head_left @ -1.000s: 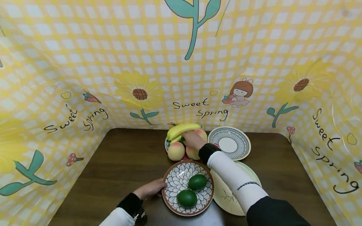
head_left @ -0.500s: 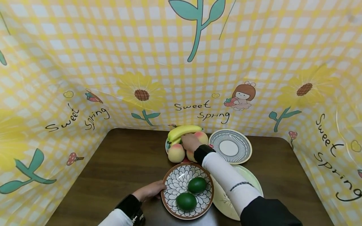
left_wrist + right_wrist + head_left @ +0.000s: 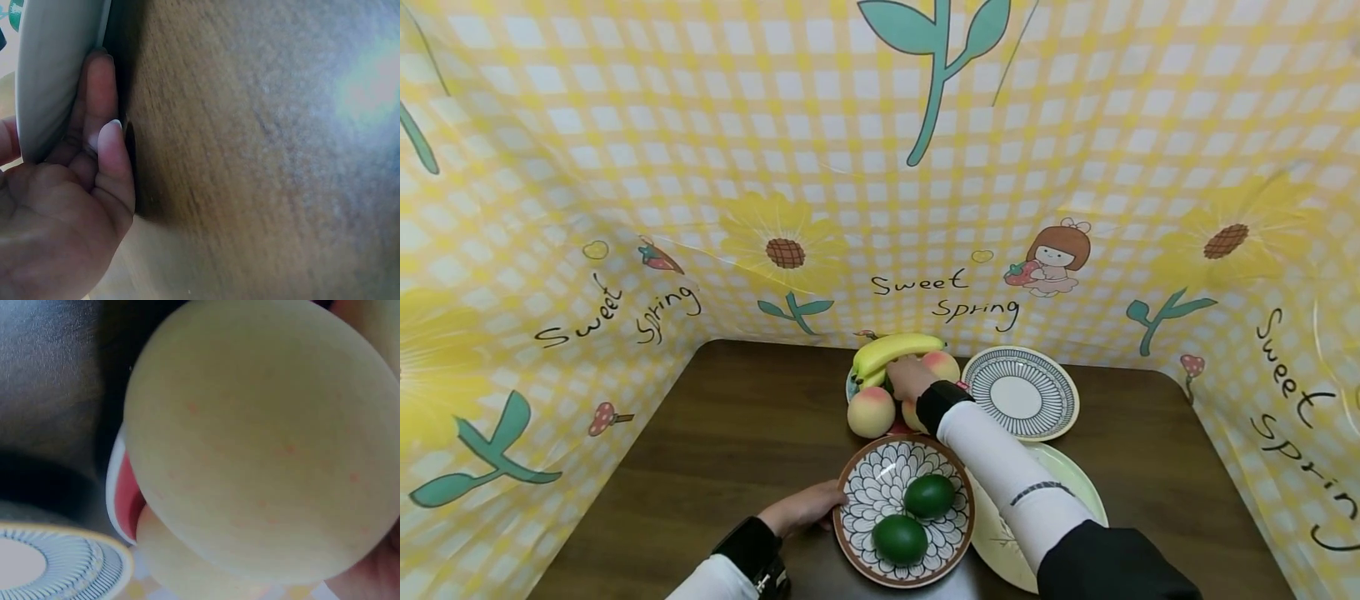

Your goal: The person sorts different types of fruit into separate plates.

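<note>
In the head view my left hand [image 3: 805, 507] grips the left rim of a brown-rimmed, petal-patterned bowl [image 3: 880, 475]. The left wrist view has its fingers curled under the pale outer wall [image 3: 59, 75], the thumb over the rim. Two dark green oval fruits [image 3: 900, 540] lie inside this bowl. Farther back, my right hand [image 3: 912, 379] reaches down among piled fruit, its fingertips hidden. Around it are bananas [image 3: 898, 348] and several peaches [image 3: 871, 412]. A peach [image 3: 262, 437] fills most of the right wrist view. I cannot tell whether the right hand holds anything.
The piled fruit sits in a container with a pale rim [image 3: 115, 494] and red inside. To its right lies a blue-lined plate [image 3: 1018, 392]. A pale green plate [image 3: 1078, 483] lies partly under the right forearm. Yellow checked cloth [image 3: 820, 167] encloses the brown table [image 3: 700, 442].
The head view has shifted slightly. My right hand sits a little deeper and farther left among the fruit. The left hand keeps its grip on the bowl.
</note>
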{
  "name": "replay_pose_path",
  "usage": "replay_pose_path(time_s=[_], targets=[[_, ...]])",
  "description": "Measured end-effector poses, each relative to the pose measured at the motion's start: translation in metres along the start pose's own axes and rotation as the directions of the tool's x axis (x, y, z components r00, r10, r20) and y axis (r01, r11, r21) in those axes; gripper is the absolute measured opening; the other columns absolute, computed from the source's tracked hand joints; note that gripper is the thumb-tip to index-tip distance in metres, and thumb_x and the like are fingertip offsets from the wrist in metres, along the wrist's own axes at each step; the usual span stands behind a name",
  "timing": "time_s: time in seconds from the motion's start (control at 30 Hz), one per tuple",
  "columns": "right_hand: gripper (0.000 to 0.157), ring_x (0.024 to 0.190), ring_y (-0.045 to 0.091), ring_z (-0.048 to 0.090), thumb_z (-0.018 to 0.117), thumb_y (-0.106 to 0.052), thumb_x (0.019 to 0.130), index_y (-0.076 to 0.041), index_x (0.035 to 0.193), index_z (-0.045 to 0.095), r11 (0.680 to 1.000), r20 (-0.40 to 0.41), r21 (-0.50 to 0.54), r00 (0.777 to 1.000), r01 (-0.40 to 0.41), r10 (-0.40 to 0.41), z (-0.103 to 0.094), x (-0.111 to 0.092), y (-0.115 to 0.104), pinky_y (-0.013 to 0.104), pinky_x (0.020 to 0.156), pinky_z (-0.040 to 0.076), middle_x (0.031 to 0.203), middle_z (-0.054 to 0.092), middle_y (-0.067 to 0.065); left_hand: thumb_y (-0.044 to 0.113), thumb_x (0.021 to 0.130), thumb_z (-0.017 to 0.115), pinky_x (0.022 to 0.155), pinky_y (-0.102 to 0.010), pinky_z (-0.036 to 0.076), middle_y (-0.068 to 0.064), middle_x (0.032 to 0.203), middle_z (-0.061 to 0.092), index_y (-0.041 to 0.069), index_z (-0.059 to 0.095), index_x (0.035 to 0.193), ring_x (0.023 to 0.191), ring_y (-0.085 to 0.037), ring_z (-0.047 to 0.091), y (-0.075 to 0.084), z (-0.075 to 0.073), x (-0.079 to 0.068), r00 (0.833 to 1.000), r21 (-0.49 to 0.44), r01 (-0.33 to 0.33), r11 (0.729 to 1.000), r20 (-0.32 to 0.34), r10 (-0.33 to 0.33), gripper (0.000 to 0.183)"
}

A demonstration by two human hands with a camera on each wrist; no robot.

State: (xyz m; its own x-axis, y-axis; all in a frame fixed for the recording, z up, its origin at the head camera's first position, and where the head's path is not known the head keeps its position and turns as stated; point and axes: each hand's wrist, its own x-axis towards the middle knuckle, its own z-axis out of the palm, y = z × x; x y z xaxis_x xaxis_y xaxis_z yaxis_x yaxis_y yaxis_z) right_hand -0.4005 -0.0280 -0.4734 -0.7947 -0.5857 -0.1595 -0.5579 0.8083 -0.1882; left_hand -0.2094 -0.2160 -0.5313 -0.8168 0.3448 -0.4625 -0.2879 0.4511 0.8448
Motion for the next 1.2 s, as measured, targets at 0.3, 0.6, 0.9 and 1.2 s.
replay_pose_path(time_s=[0.3, 0.6, 0.9, 1.2], targets=[[0.021, 0.1, 0.032, 0.067, 0.066, 0.002, 0.092, -0.002, 0.112, 0.067, 1.0, -0.052, 0.025, 0.999, 0.016, -0.014, 0.005, -0.004, 0.004, 0.042, 0.087, 0.054, 0.115, 0.068, 0.019, 0.014, 0.1, 0.044, 0.067, -0.022, 0.046, -0.011, 0.097, 0.068, -0.016, 0.048, 0.133, 0.069, -0.006, 0.059, 0.001, 0.004, 0.002, 1.0, -0.012, 0.016, 1.0, 0.002, -0.016, 0.045], [0.029, 0.107, 0.033, 0.067, 0.068, 0.004, 0.091, 0.0, 0.119, 0.067, 0.991, -0.092, 0.12, 0.995, 0.055, -0.044, 0.005, -0.01, 0.01, 0.044, 0.094, 0.054, 0.118, 0.069, 0.02, 0.013, 0.099, 0.044, 0.065, -0.021, 0.045, -0.007, 0.092, 0.069, -0.017, 0.046, 0.135, 0.069, -0.006, 0.059, 0.001, 0.006, 0.003, 1.0, -0.021, 0.01, 1.0, 0.008, -0.009, 0.048], [0.063, 0.128, 0.037, 0.059, 0.075, -0.011, 0.092, 0.001, 0.148, 0.049, 0.973, -0.143, 0.225, 0.989, 0.055, -0.023, -0.006, -0.012, 0.012, 0.044, 0.108, 0.049, 0.146, 0.052, 0.027, 0.013, 0.098, 0.044, 0.065, -0.022, 0.044, -0.003, 0.087, 0.067, -0.018, 0.045, 0.135, 0.068, -0.006, 0.058, -0.001, 0.0, -0.001, 1.0, -0.002, -0.007, 1.0, 0.004, 0.007, 0.047], [0.071, 0.128, 0.037, 0.059, 0.074, -0.019, 0.094, -0.005, 0.156, 0.041, 0.96, -0.206, 0.273, 0.979, 0.066, -0.009, -0.036, -0.031, 0.014, 0.045, 0.101, 0.052, 0.155, 0.044, 0.024, 0.013, 0.098, 0.045, 0.063, -0.022, 0.043, 0.003, 0.082, 0.063, -0.014, 0.05, 0.127, 0.068, -0.005, 0.056, -0.003, 0.0, 0.003, 1.0, 0.005, -0.014, 1.0, -0.011, 0.014, 0.04]])
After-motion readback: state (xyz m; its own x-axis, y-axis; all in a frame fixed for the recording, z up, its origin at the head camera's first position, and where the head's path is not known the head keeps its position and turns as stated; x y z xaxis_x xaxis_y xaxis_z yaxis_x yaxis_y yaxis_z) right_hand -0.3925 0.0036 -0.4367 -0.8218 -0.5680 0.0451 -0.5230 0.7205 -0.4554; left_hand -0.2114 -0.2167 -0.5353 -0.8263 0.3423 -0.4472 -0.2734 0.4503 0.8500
